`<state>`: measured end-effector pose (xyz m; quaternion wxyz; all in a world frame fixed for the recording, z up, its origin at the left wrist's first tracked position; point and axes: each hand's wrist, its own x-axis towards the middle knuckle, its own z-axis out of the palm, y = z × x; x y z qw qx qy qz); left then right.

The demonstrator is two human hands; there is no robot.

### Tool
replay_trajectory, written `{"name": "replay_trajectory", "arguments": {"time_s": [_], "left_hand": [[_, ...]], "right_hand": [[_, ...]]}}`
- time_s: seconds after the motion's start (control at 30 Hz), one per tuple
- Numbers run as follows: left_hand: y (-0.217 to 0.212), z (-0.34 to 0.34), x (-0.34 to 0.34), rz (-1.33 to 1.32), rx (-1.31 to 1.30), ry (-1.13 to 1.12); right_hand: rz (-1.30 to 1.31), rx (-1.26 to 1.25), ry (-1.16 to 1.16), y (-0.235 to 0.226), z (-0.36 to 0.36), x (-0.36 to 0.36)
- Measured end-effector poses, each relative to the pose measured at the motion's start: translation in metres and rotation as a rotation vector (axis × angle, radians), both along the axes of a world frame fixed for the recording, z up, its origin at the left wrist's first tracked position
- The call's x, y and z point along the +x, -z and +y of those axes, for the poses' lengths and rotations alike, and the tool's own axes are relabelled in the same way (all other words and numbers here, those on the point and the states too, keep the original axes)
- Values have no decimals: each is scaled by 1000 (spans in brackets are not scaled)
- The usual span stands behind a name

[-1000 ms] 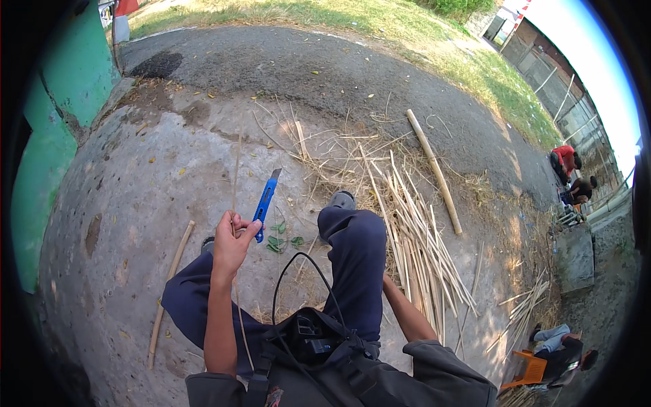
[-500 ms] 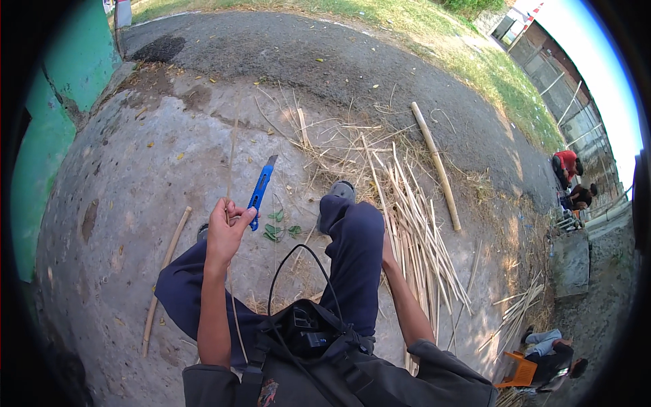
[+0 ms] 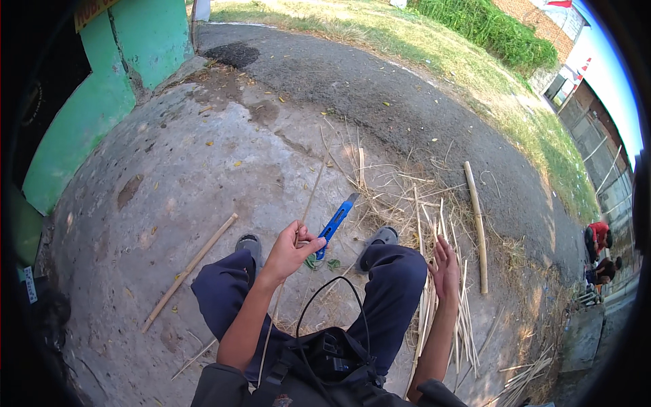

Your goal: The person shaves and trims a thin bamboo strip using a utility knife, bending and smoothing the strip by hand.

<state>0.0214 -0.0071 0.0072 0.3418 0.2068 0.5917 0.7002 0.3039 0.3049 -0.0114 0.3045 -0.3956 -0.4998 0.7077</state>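
My left hand (image 3: 289,251) is closed around a blue utility knife (image 3: 334,223) together with a thin bamboo strip (image 3: 308,203) that runs up and away from the fingers. The knife points up and to the right, above my knees. My right hand (image 3: 445,266) hovers flat and open-fingered beside my right knee, just over a heap of split bamboo strips (image 3: 434,298) lying on the ground. I am sitting with both legs in dark blue trousers bent in front of me.
A thick bamboo pole (image 3: 476,224) lies to the right of the heap. Another stick (image 3: 190,270) rests on the concrete at the left. A green wall (image 3: 102,102) stands far left. People in red (image 3: 598,237) crouch at the far right, beside a road and grass.
My right hand has come out from behind my knee and now hovers open over the bamboo strips. The left hand keeps hold of the knife and strip.
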Motion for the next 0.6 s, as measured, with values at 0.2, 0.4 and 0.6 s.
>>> {"name": "replay_trajectory", "arguments": {"time_s": [0.2,0.4,0.6], "left_hand": [[-21,7,11,-48,63,60],[-32,11,20,-128,117,135],[-12,13,16,38,73,23]], "right_hand": [[-74,508,-239,-161,-44,-64],[34,-1,-865,-69,-107,-144],[158,120,-693,-61,-117,-178]]}}
